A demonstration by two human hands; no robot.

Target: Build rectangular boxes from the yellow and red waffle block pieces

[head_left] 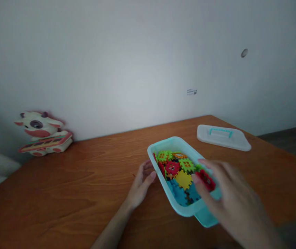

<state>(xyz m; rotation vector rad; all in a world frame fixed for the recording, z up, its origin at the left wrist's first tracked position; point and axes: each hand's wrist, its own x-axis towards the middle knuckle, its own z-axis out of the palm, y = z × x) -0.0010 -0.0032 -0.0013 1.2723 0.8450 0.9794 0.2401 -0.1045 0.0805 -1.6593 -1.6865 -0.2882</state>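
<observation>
A light turquoise plastic bin sits on the wooden table, filled with gear-edged plastic building pieces. Among them are a yellow piece, a red piece, a green piece and several blue pieces. My left hand is at the bin's left side, thumb and fingers apart; whether it touches the wall I cannot tell. Blurred by motion, my right hand reaches over the bin's right side. Its thumb and fingers are spread around another red piece, with no grip visible.
A white lid with a turquoise handle lies at the back right of the table. On the far left stands a cow-shaped toy keyboard. The white wall rises behind the table, and the table's right edge is in view.
</observation>
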